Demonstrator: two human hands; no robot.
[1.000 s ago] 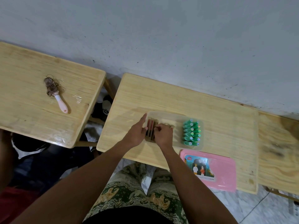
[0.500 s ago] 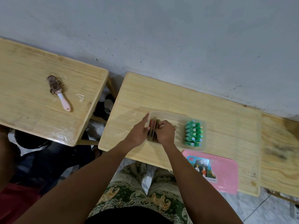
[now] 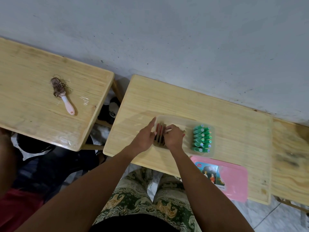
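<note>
right hand (image 3: 173, 138) fingers curled, pinching upright brown card stack (image 3: 159, 135) | left hand (image 3: 145, 138) forefinger straight, pressed to end wall of clear box (image 3: 177, 118), just left of stack | green bottles (image 3: 201, 139) in box, right of fingers | pink lid (image 3: 234, 178) nearer person

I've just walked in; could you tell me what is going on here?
A person has both hands in a plastic box on the table. The left hand steadies a stack of flat brown packets at its left end; the right hand grips them. Green bottles fill the right end. A pink lid lies nearby.
</note>
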